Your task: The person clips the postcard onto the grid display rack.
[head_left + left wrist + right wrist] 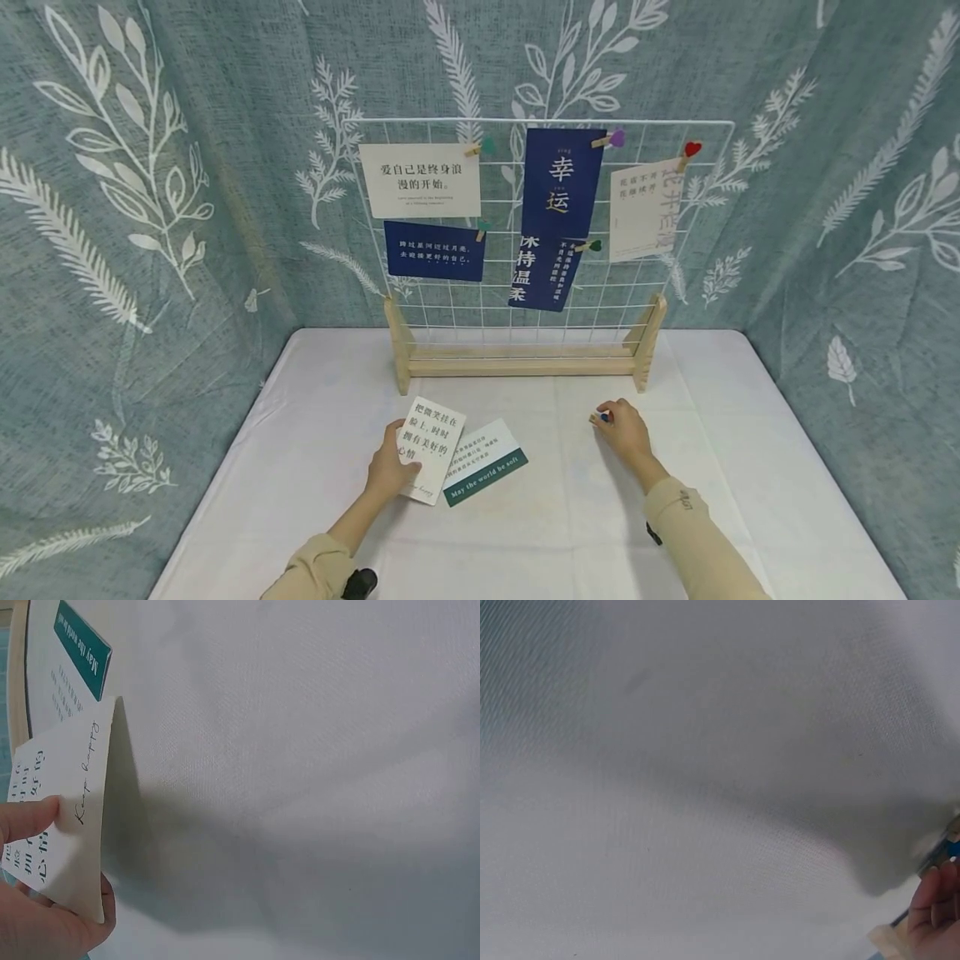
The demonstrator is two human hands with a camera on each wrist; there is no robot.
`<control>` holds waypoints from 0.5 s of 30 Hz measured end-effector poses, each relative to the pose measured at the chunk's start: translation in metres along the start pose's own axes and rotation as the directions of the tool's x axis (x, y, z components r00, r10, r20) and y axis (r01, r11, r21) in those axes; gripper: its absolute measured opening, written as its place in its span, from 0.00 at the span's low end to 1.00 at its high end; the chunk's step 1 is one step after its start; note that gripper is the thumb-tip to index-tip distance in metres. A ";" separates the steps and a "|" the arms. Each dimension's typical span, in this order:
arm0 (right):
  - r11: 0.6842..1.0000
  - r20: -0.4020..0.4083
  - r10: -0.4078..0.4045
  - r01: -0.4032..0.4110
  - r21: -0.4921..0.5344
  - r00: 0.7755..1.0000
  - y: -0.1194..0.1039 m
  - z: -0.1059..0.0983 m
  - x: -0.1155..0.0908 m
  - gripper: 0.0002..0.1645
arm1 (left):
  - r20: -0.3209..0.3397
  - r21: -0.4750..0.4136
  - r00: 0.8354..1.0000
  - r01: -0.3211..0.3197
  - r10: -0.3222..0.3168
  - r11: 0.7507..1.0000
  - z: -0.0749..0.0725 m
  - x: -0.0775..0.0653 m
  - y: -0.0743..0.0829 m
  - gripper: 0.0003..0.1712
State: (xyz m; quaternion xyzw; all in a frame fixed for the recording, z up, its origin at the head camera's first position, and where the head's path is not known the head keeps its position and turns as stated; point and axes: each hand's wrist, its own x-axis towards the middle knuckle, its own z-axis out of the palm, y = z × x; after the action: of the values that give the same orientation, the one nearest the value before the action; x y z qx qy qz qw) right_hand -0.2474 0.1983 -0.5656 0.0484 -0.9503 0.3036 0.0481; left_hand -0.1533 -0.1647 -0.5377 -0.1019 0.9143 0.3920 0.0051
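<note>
My left hand point(387, 471) grips a white card point(433, 446) with dark printed characters, its thumb on the printed face and fingers behind. In the left wrist view the card's "Keep happy" edge stands tilted above the cloth. A white and green card point(491, 467) lies on the table, partly behind the held card. Off to the right, my right hand point(626, 432) pinches a small wooden clip point(597, 418) with a blue ornament, low over the tabletop. In the right wrist view only the fingers point(928, 889) and part of the clip show, at the lower right edge.
A white wire grid point(457, 321) stands in a wooden base point(517, 367) at the back. Clips with coloured hearts hold several cards on it, including a white card point(423, 179) and a navy card point(558, 183). White cloth point(555, 533) covers the table; patterned curtains surround it.
</note>
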 end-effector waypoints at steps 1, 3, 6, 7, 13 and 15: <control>1.000 0.002 0.000 0.000 -0.007 1.000 0.000 0.000 0.000 0.15 | -0.006 -0.003 1.000 0.003 -0.003 1.000 0.000 0.000 0.001 0.46; 1.000 0.003 0.002 -0.002 -0.022 1.000 0.000 0.000 -0.001 0.15 | -0.018 -0.007 1.000 0.010 -0.010 1.000 0.001 0.000 0.001 0.46; 0.999 0.001 0.003 -0.002 -0.038 1.000 0.001 0.000 -0.002 0.14 | -0.031 -0.021 0.999 0.014 -0.015 1.000 0.002 0.003 0.001 0.46; 0.999 0.000 0.000 0.000 -0.043 1.000 0.002 0.001 -0.001 0.14 | -0.036 -0.030 0.999 0.014 -0.015 0.999 0.002 0.003 0.001 0.46; 0.998 0.019 -0.015 0.016 -0.069 1.000 0.003 0.003 0.002 0.13 | -0.072 -0.058 0.997 -0.019 0.015 0.998 0.003 0.006 0.003 0.42; 0.997 0.031 -0.012 0.014 -0.078 0.999 0.004 0.004 0.002 0.13 | -0.070 -0.063 0.997 -0.028 0.024 0.998 0.003 0.006 0.004 0.40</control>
State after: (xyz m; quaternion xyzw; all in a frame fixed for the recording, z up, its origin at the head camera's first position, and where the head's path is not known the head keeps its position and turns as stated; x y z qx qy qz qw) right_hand -0.2501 0.1989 -0.5706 0.0573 -0.9617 0.2653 0.0376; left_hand -0.1597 -0.1609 -0.5378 -0.1036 0.9022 0.4173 -0.0347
